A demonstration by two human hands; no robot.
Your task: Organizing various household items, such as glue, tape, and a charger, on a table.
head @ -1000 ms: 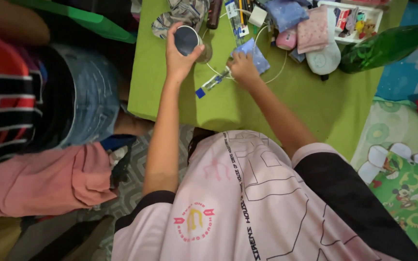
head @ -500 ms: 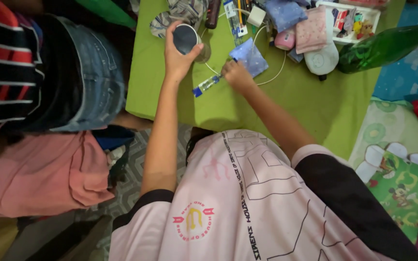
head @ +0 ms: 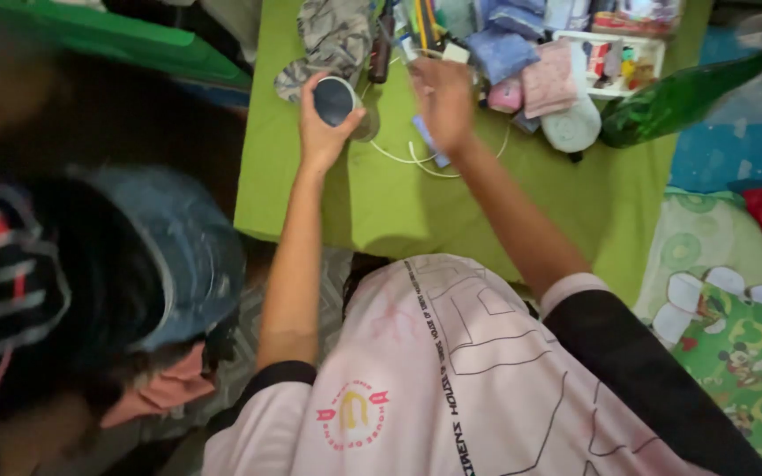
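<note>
The cup [head: 337, 100], a round thing with a dark inside and a pale rim, sits at about 11 o'clock on the green table [head: 416, 207], tipped so its mouth faces the camera. The left hand [head: 322, 123] is clamped around it, thumb on the right rim and fingers curled over the left. The right hand [head: 443, 101] hovers just to the cup's 3 o'clock, palm down and fingers loosely spread; whether it grips anything cannot be told, as it is blurred. The two hands are apart. Under the right hand a white cable [head: 416, 159] loops across the table, with a blue pouch [head: 427, 141] partly hidden beneath the wrist. At 12 o'clock from the cup lies a patterned cloth [head: 332, 35]. Further toward 2 o'clock are a pink cloth [head: 549, 79], a white tray [head: 654, 66] of small items and a white round gadget [head: 571, 128]. At 9 o'clock another person [head: 90, 291] in denim leans in, blurred.
</note>
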